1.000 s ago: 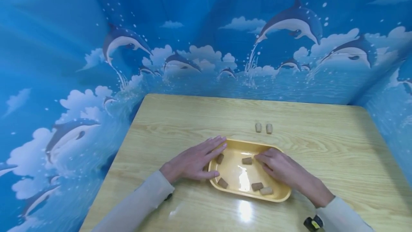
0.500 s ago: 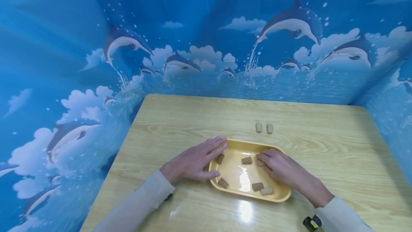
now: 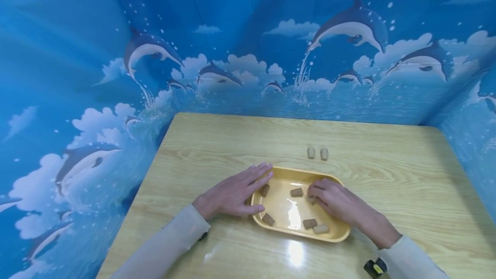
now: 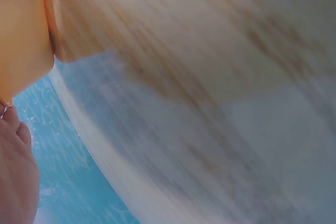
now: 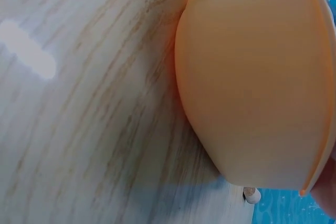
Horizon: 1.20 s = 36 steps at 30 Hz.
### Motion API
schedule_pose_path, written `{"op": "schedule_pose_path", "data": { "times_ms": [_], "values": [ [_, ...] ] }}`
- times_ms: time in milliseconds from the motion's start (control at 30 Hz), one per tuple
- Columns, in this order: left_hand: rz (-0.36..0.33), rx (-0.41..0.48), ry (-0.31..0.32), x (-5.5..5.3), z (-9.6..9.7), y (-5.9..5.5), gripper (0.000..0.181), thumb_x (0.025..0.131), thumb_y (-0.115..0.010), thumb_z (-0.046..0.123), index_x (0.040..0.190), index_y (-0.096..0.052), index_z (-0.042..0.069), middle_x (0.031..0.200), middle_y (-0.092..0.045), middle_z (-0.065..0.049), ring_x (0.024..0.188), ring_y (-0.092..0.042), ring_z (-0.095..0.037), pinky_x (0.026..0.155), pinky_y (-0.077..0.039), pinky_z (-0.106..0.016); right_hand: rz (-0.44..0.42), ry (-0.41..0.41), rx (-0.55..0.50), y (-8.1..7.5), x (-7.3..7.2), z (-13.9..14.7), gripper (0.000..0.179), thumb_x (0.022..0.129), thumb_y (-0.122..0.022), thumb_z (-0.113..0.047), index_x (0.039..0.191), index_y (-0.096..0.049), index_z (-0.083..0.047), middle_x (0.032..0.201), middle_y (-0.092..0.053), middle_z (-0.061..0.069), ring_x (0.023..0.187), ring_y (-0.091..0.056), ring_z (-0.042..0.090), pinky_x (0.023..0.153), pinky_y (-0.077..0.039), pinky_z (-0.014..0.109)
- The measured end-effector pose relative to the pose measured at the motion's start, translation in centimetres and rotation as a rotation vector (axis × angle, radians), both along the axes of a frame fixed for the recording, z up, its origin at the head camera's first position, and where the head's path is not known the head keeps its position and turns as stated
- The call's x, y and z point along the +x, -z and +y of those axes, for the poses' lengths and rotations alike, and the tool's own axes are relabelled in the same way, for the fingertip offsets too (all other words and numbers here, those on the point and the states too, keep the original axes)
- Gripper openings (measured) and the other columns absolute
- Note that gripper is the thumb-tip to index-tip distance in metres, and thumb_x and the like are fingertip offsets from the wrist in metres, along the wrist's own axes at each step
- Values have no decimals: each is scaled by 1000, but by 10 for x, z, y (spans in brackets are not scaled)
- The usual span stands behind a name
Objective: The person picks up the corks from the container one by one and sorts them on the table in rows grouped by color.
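A shallow yellow tray [image 3: 279,230] lies on the table, with several brown corks in it. My left hand [image 3: 234,193] rests at its left end, fingers straight over the rim. My right hand [image 3: 336,199] reaches inside the right half, its curled fingers on a cork [image 3: 312,200] that is mostly hidden under them. Left of those fingers is a brown cork [image 3: 296,192]. A darker cork [image 3: 310,224] and a paler cork [image 3: 320,228] lie together near the front wall. Two more, an upper cork [image 3: 265,190] and a lower cork [image 3: 268,219], lie by the left end.
Behind the tray, two pale corks stand side by side on the wood-grain table [image 3: 217,141], a left one [image 3: 311,153] and a right one [image 3: 324,154]. A blue dolphin-print curtain [image 3: 248,55] surrounds the table's back and sides.
The right fingers have shifted slightly; a cork beneath them came into sight half a second ago and is now more covered. The left hand and the other corks stay about where they were.
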State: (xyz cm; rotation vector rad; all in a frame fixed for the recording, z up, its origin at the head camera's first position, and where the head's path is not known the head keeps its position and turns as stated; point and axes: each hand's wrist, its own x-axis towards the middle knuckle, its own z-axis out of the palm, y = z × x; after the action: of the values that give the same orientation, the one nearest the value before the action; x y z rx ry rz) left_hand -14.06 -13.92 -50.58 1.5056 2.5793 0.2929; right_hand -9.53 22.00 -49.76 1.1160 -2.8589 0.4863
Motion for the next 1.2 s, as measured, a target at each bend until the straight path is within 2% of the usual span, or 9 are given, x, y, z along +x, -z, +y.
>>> {"op": "schedule_pose_path", "data": {
  "times_ms": [167,333,500,667,833,933,1033,1133,1200],
  "values": [
    [6,7,1,0,0,1,95,109,-42,69,177,-5,13,186,4,-3,172,-1,-21,141,-10,-37,3,-30,-18,2,0,-1,22,87,-88,-6,109,-82,-7,117,-77,9,106,-73,27,92,-67,42],
    [-1,1,-4,0,0,1,95,109,-43,69,177,-6,13,186,5,-3,172,1,-20,141,-9,-36,-2,-29,-20,2,1,-2,22,87,-87,-5,109,-82,-7,121,-76,11,108,-74,29,92,-68,42],
    [-5,-16,-11,0,1,-1,95,108,-45,68,177,-7,13,186,5,-3,172,4,-18,141,-8,-35,-23,-68,-38,1,0,-3,26,94,-80,-2,119,-80,-6,131,-73,11,114,-74,30,95,-68,42],
    [-6,-20,-13,0,1,-1,95,109,-44,68,177,-8,13,186,5,-3,172,4,-18,141,-9,-35,-25,-131,-69,2,1,-4,40,98,-76,-2,137,-74,-8,133,-71,7,113,-75,25,92,-68,39],
    [9,-10,-5,0,1,0,95,109,-43,68,177,-9,12,186,4,-4,172,1,-20,141,-10,-36,-5,-63,-11,3,1,-3,55,94,-81,-7,148,-67,-9,131,-72,10,109,-75,26,89,-69,40],
    [22,-5,0,0,1,1,95,109,-42,69,177,-10,11,186,3,-5,172,0,-21,141,-11,-37,54,-18,39,3,0,-1,56,91,-87,-14,143,-70,-4,126,-75,12,109,-75,29,94,-67,45],
    [20,0,1,0,1,1,94,109,-42,69,177,-10,11,186,3,-4,172,0,-21,141,-11,-37,118,5,58,4,-1,1,47,87,-91,-19,128,-76,-1,116,-77,12,107,-74,30,97,-66,48],
    [19,6,1,0,1,1,94,109,-42,69,177,-10,11,186,3,-4,172,-1,-21,141,-11,-37,150,8,56,5,-1,2,37,86,-92,-21,116,-79,-2,106,-76,9,99,-73,28,92,-66,46],
    [21,7,2,0,1,1,94,110,-41,69,177,-10,11,186,2,-5,172,-1,-22,141,-11,-37,149,6,52,5,-1,2,34,86,-92,-21,113,-80,-3,103,-75,8,95,-72,26,89,-67,44]
  ]
}}
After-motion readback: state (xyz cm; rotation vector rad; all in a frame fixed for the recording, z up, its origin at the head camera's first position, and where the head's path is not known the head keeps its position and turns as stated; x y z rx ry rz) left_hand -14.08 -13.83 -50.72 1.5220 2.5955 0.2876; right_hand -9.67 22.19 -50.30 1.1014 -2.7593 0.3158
